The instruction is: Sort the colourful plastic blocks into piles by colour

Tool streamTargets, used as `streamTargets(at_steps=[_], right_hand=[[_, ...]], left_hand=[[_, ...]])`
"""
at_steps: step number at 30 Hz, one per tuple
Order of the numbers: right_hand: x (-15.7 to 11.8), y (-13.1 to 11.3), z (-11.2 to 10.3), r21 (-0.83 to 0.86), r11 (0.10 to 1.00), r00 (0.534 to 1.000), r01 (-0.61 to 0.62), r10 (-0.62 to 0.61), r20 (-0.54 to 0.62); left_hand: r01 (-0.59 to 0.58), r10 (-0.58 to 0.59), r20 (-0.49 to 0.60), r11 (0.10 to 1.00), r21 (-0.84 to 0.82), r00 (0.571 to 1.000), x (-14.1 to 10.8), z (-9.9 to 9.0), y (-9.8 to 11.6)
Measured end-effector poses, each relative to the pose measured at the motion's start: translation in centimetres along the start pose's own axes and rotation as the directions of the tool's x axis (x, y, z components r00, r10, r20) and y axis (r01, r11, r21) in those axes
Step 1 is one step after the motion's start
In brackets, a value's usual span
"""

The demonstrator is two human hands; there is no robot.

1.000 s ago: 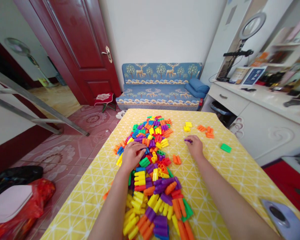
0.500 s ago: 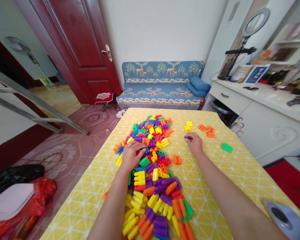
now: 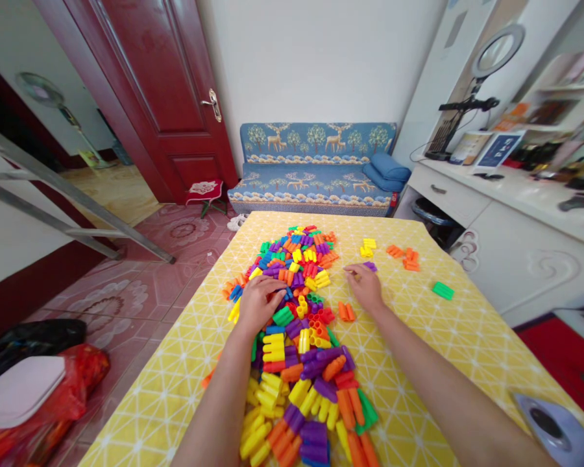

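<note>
My left hand [image 3: 259,303] rests over the left side of a long heap of colourful plastic bullet-shaped building blocks [image 3: 292,344]. Its thumb and fingers close around a blue block [image 3: 287,294], partly hidden by the fingertips. Just right of the heap, my right hand [image 3: 365,287] hovers low over the cloth with its fingers stretched leftward and nothing seen in them. A purple block [image 3: 370,266] lies just behind that hand's knuckles. An orange block [image 3: 346,311] sits between the right hand and the heap.
Apart from the heap lie yellow blocks [image 3: 368,248], orange blocks [image 3: 405,256] and a green block [image 3: 442,290]. A yellow patterned tablecloth [image 3: 175,389] covers the table. A phone-like device [image 3: 555,431] is at the near right corner. Beyond stands a blue sofa [image 3: 316,175].
My right hand has let go of the purple block, which now lies on the cloth, and has moved left toward the heap. The left hand stays at the same spot on the heap.
</note>
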State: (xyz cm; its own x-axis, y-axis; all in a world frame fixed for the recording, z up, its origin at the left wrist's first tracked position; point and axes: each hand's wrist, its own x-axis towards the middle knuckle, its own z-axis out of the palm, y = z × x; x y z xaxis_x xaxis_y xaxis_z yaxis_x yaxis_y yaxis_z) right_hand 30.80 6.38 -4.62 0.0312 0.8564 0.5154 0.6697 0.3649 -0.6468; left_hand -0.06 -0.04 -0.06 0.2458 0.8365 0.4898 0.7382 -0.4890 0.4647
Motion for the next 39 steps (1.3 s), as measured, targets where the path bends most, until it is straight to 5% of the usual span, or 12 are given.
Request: streamTargets(at_steps=[6,10,16,20,23,27,30,33,39], right_hand=[[-0.5,-3.5,4.3,0.204,0.967,0.971,-0.154,0.109,0.212],[-1.2,-4.2,4.8,0.253,0.941,0.965,-0.227,0.181,0.192],[-2.9,-1.7,0.5,0.342,0.871,0.920,-0.354,0.390,-0.040],[-4.0,1.3,-3.7,-0.035,0.908,0.898,-0.418,0.407,-0.170],[-4.8,2.4,-5.0,-0.235,0.925,0.948,-0.298,0.256,-0.191],[-5.5,1.8,-3.3,-0.125,0.990,0.998,-0.066,0.064,-0.017],[-4.9,0.8,-1.2,-0.115,0.993,0.997,0.012,-0.002,0.081],[-2.8,0.3,0.2,-0.284,0.953,0.980,0.106,-0.053,0.191],[3.3,0.8,0.7,-0.544,0.809,0.919,0.223,0.010,0.393]], left_hand=[[0.013,-0.013,0.006,1.000,-0.010,1.000,-0.1,-0.1,0.1],[0.011,-0.011,0.007,1.000,-0.002,1.000,-0.1,0.0,0.1],[0.023,-0.023,-0.002,1.000,0.002,1.000,-0.1,0.0,0.0],[0.019,-0.019,0.004,1.000,-0.004,1.000,0.0,0.0,0.0],[0.013,-0.013,0.009,1.000,-0.004,1.000,0.0,0.0,0.0],[0.003,-0.003,0.006,1.000,-0.002,1.000,0.0,0.0,-0.1],[-0.001,0.001,0.001,1.000,0.001,1.000,0.0,0.0,0.0],[0.004,-0.004,0.001,1.000,-0.001,1.000,0.1,-0.1,0.1],[0.000,0.000,0.000,1.000,-0.010,1.000,0.0,-0.1,0.0]])
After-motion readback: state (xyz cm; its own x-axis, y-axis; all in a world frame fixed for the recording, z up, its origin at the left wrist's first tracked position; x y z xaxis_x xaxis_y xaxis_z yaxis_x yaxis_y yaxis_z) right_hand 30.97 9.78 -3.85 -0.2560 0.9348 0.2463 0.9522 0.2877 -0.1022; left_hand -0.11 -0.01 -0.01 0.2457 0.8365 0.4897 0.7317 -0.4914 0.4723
